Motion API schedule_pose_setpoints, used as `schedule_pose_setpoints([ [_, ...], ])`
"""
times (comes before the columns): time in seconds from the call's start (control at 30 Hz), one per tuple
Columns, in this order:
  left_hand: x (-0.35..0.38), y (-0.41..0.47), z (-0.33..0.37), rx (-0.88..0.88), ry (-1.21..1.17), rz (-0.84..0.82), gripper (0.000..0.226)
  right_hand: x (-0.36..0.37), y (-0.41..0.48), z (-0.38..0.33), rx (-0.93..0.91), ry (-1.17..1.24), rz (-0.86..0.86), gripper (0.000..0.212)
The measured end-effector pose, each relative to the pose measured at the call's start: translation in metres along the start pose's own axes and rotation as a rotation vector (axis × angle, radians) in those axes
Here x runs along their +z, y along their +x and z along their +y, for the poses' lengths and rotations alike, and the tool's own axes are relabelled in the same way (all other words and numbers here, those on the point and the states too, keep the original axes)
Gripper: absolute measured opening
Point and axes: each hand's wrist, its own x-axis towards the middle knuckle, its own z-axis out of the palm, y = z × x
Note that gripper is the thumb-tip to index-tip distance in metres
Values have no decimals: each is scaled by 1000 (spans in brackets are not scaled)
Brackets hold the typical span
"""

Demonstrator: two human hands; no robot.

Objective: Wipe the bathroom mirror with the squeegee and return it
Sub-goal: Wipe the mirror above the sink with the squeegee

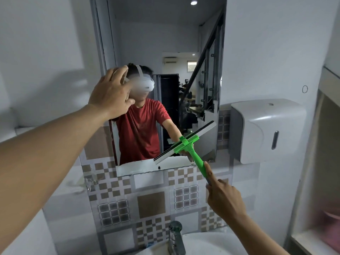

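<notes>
Head view: the wiping step is judged to be in hand, with the return of the tool not yet begun. The squeegee point(185, 144) is held low on the mirror point(165, 43), at its right side, the blade tilted so that its right end stands higher than its left; the blade appears to lie against the glass, just above a pale band along the mirror's bottom edge — whether that band is wet or merely a bare backing cannot be told.

The green handle is gripped at its lower end by the right hand point(223, 196), fingers closed around it and the forefinger laid straight up along the shaft. The left hand point(112, 94) is spread open, fingers apart, at the mirror's left edge; it seems to rest flat on the glass or frame, though actual contact cannot be confirmed, and nothing is held in it.

For the next move, the blade would need to be drawn on across the glass with even pressure kept along its whole length — the tilt suggests one end could lift. A tap point(175, 236) and a basin point(202, 243) are seen near and below, and a wall dispenser point(266, 129) at right.
</notes>
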Motion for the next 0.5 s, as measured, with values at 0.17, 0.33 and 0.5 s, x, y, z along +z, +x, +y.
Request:
schedule_pose_setpoints([
  [0.17,1,0,-2,7,-4,5,75,11,-16,-14,93,123,-43,86],
  [0.33,2,0,0,11,-1,12,76,21,-22,-36,179,308,-95,82],
  [0.5,1,0,0,6,-7,12,76,23,-29,-68,273,520,-140,79],
])
